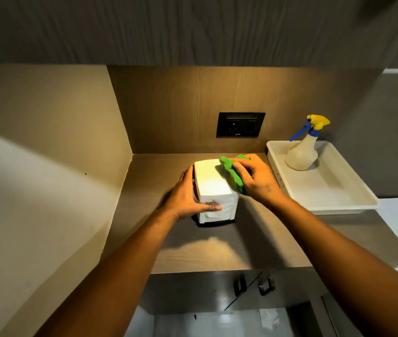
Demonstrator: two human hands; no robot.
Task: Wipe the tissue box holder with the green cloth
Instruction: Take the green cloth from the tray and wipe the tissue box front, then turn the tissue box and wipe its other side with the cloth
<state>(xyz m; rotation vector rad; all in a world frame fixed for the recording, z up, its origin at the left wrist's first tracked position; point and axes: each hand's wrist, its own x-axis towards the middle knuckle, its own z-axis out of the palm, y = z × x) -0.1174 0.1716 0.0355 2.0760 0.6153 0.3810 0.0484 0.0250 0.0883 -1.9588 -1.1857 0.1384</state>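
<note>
Your left hand (pixel 188 193) grips the tissue box holder (pixel 213 190); your right hand (pixel 254 177) clutches the green cloth (pixel 230 172). Pressing sideways could tip it toward the counter's (pixel 217 251) back edge.

You stand at a built-in wood-grain counter (pixel 217 251) niche, likely a hotel room or home pantry: wall socket (pixel 240 124), overhead cabinet (pixel 193 27), drawer handles (pixel 254 285) below.

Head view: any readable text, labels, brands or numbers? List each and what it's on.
None can be read with confidence.
Wall socket plate: a small pale mark at its lower edge, too small and blurred to read.
Tissue box holder: faint marks on the front face, not legible.
Spray bottle: no label visible.
White tray: dark specks on its left wall, not legible as text.
</note>
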